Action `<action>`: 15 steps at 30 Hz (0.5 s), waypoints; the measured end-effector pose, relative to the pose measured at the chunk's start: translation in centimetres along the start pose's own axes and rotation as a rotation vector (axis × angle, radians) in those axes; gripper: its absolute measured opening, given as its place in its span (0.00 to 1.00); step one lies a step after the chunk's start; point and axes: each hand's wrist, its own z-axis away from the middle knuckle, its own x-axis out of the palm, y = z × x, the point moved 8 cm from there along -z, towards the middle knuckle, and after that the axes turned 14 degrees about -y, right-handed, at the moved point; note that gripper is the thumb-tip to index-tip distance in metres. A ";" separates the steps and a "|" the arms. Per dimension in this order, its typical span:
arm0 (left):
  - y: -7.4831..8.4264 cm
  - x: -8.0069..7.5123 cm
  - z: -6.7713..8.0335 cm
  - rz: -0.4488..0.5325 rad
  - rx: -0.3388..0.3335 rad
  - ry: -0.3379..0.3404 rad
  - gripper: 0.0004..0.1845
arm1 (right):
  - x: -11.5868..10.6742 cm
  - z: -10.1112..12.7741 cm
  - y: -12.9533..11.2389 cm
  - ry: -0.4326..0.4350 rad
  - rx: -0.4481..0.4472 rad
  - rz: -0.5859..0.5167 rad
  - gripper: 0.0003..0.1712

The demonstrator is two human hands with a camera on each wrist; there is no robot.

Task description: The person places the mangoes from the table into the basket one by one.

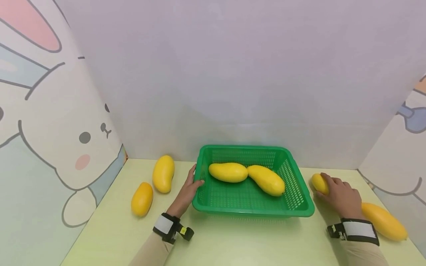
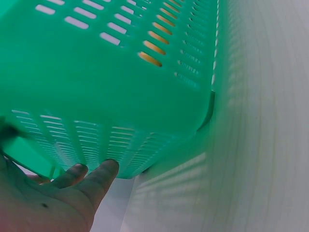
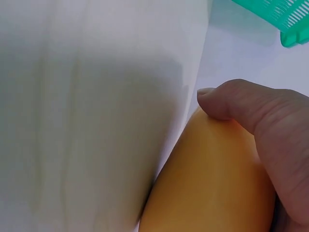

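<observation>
My left hand (image 1: 187, 190) holds the left rim of a green plastic basket (image 1: 253, 212), its thumb over the edge. In the left wrist view, its fingers (image 2: 99, 181) lie against the slotted outer wall. Inside the basket are two yellow mangoes, one lying sideways (image 1: 228, 172) and one slanted (image 1: 267, 181). To the right of the basket, my right hand (image 1: 344, 197) grips another mango (image 1: 320, 183) from above. The right wrist view shows the thumb pressed on this mango (image 3: 212, 179), its far end cut off by the frame.
Left of the basket lie two more mangoes, a longer one (image 1: 163, 174) and a smaller orange-yellow one (image 1: 142, 199). Beside my right wrist lies a long mango (image 1: 384, 221). A pale wall (image 1: 239, 92) stands close behind the basket, with rabbit-printed panels (image 1: 66, 155) at the sides.
</observation>
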 end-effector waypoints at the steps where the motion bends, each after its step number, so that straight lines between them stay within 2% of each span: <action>1: 0.0 0.0 0.0 -0.001 0.000 -0.001 0.39 | 0.0 0.1 0.1 0.006 0.000 -0.003 0.43; 15: -0.1 0.0 -0.1 0.007 0.003 0.001 0.39 | -0.2 0.2 0.3 0.020 0.002 -0.025 0.44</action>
